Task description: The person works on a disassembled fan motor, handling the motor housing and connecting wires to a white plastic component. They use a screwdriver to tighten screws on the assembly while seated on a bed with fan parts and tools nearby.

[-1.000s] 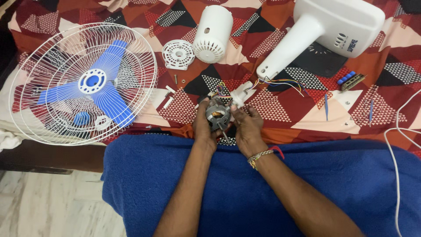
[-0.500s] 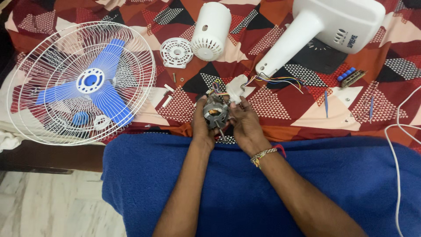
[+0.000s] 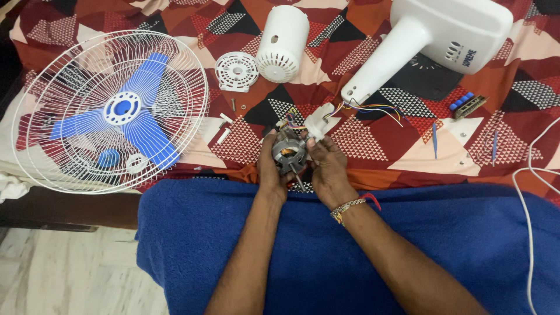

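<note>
Spread over the bed is a red cloth [image 3: 361,146] with triangle shapes, and a blue blanket [image 3: 326,251] covers the near edge. Right in the middle, the small metal fan motor [image 3: 289,153] sits between two hands. The left hand [image 3: 269,169] is closed on its left side and the right hand [image 3: 328,166] is closed on its right side. A thin shaft pokes out of the motor toward 6 o'clock. Colored wires [image 3: 373,108] run from the motor toward 1 o'clock, into the neck of the white fan stand [image 3: 431,41]. That stand has a small dark label patch on its side. At 12 o'clock lies a white motor cover [image 3: 283,42], with a round white vent plate [image 3: 236,71] just beside it. At 9 o'clock rests the white wire fan cage [image 3: 111,111], holding blue blades [image 3: 134,116]. At 3 o'clock is a little switch block with blue buttons [image 3: 466,104].
</note>
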